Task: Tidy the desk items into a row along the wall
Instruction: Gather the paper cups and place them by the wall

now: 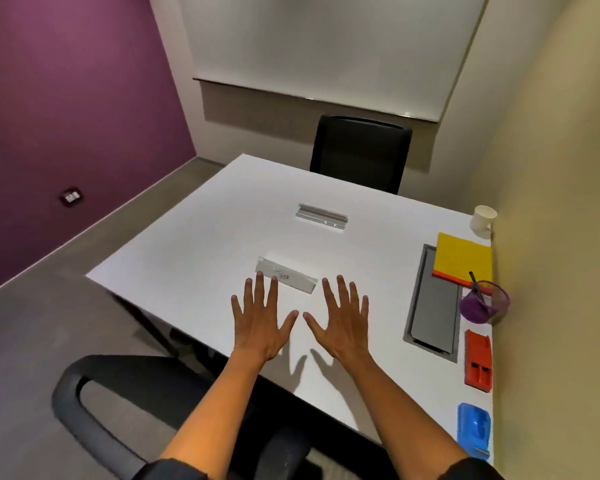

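Along the beige wall on the right edge of the white desk (194,244) stand a white paper cup (483,220), a yellow notebook (463,259), a purple mesh pen holder (484,302) with a pen in it, an orange-red stapler-like tool (478,361) and a blue one (473,429). My left hand (262,318) and my right hand (340,320) hover flat over the desk's middle, fingers spread, holding nothing. Just beyond my fingertips lies a clear acrylic name plate (288,276); a second one (321,216) lies farther back.
A grey cable-hatch cover (432,306) is set into the desk beside the row. A black chair (359,152) stands at the far side, and another chair's armrest (84,403) is at my lower left. A whiteboard hangs on the far wall.
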`<state>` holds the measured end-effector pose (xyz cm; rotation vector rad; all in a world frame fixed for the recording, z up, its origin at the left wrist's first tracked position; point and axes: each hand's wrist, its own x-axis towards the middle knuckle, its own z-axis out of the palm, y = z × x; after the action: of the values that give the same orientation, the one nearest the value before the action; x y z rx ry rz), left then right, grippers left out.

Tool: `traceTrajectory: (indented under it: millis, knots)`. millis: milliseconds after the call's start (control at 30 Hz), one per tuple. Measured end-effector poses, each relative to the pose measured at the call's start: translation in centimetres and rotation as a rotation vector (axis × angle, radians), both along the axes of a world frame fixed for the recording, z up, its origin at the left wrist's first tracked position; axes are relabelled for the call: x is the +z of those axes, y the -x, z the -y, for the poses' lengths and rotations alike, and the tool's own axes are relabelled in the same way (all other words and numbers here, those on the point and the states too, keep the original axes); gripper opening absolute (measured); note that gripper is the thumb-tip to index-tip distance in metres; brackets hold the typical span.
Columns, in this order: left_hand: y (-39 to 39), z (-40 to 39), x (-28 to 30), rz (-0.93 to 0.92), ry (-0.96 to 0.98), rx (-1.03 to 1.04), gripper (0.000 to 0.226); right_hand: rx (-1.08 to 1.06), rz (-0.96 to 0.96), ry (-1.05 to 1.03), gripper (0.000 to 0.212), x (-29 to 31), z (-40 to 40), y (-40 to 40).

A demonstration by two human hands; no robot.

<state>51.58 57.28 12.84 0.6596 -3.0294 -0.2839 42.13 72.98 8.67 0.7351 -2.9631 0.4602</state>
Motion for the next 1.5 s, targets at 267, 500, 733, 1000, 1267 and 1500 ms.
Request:
traceTrajectory:
  millis: [267,500,733,1000,1267,1500]
  knots:
    - [-7.0,11.5,5.1,-0.160,0.069,0.189,0.080,0.235,-0.090,0.024,0.085,5.5,13.9,-4.6]
    - [-17.0,24.2,7.8,-0.224,0.127,0.257,0.080,0.301,-0.165,0.051,0.089,8.9,28.0,-12.4]
    - [-28.5,35.0,8.3,-0.254,0.145,0.367,0.080,0.428,-0.169,0.079,0.086,11.9,40.9,-21.0]
    - [-36.6,45.1,8.1,-0.260,0.126,0.536,0.081,0.566,-0.205,0.093,0.085,13.7,53.4,-26.1]
    - [-39.2,58.6,6.5,-0.217,0.158,0.617,0.081,0.648,-0.198,0.085,0.085,11.6,67.9,-27.6]
    - [-35.0,72.7,5.5,-0.150,0.158,0.625,0.080,0.667,-0.199,0.087,0.085,10.7,82.6,-23.5]
